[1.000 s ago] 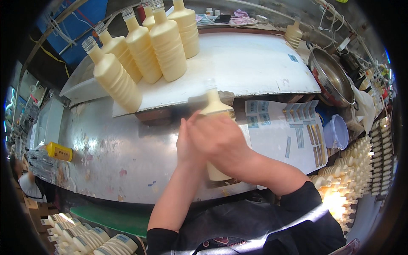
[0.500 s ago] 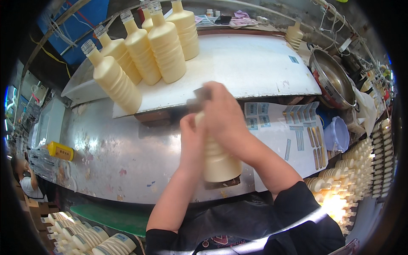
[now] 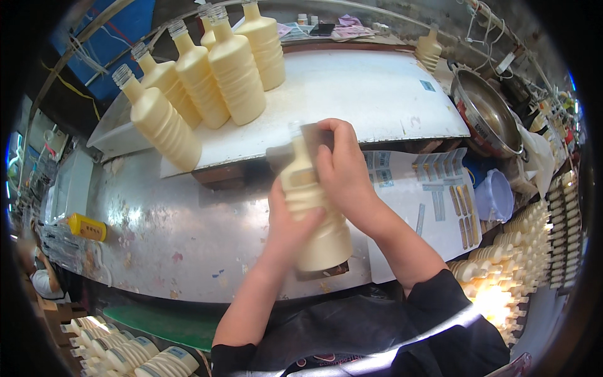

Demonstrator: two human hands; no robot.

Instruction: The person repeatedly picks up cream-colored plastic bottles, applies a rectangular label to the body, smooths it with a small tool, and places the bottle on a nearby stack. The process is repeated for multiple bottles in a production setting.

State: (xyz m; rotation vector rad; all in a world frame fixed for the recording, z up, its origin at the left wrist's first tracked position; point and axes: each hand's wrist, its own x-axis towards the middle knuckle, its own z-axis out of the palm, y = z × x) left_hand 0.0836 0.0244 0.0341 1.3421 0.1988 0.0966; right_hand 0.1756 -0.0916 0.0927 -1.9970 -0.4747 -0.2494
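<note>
In the middle of the metal table, a cream ribbed bottle (image 3: 321, 248) leans slightly, its neck away from me. My left hand (image 3: 287, 217) is wrapped round its body from the left, thumb across the front. Up by the bottle's shoulder and neck, my right hand (image 3: 345, 168) closes on a dark flat piece (image 3: 318, 135), blurred, whose exact kind I cannot make out. That piece lies against the right side of the neck. A small brown block (image 3: 326, 273) shows under the bottle's base.
Several cream bottles (image 3: 235, 78) stand on the white board (image 3: 358, 81) at the far left. On the right, a paper sheet (image 3: 396, 235) carries stickers, beside a pale purple bucket (image 3: 494, 196) and a metal pot (image 3: 487, 103). A yellow bottle (image 3: 86, 227) lies at left.
My right hand has shifted from over the bottle's top to the right of its neck, uncovering the neck and shoulder. My left thumb now lies across the bottle's front. The view has shifted slightly.
</note>
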